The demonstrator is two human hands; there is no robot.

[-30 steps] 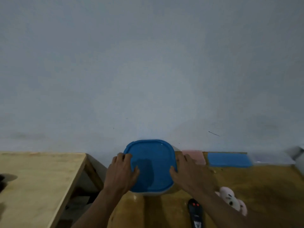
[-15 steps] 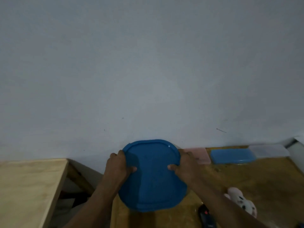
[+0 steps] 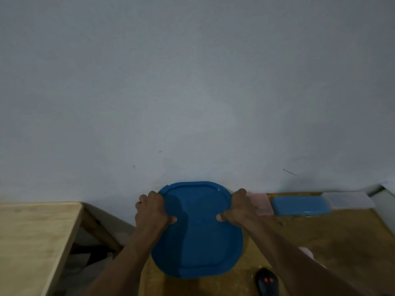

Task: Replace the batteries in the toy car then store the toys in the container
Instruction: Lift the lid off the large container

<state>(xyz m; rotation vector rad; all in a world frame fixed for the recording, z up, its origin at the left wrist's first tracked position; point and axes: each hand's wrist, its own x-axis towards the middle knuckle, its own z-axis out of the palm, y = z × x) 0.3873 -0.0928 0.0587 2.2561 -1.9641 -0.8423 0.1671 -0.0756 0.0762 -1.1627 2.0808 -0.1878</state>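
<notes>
Blue plastic lid [image 3: 198, 236], likely light and flexible, is clamped at 9 and 3 o'clock by left hand [image 3: 150, 212] and right hand [image 3: 238, 209].

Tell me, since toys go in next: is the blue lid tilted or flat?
Tilted. Both hands, left and right, grip the lid by its sides, its top face turned toward the camera. The container beneath is hidden.

I grip the blue lid [image 3: 198, 236] by its two sides, my left hand [image 3: 150, 212] and right hand [image 3: 240, 208] with thumbs on top. A black remote [image 3: 267, 282] lies on the table [image 3: 342, 242] below.
</notes>
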